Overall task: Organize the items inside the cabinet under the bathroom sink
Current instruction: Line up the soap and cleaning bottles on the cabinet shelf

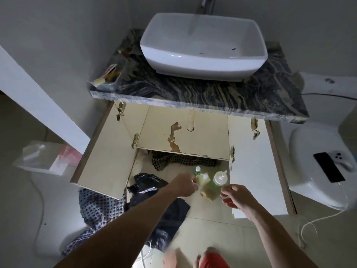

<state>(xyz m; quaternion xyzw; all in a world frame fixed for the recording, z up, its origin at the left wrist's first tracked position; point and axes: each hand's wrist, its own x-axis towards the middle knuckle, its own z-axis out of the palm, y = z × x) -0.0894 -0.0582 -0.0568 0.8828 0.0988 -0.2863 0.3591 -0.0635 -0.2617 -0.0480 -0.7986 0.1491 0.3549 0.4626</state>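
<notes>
Open cream cabinet [183,136] under a white basin.
Left hand [185,185] pinched the yellowish plastic bottle [207,185]; right hand [236,196], loosely open, hovered just beside it.

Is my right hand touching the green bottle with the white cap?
Apart. The head view shows floor tile between the right hand and the green bottle; its fingers stop just short.

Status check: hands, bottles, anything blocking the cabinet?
Left hand grips small bottle. Right hand open beside green bottle, grip unclear. Cabinet doors open. Black bag and cloths in front.
</notes>
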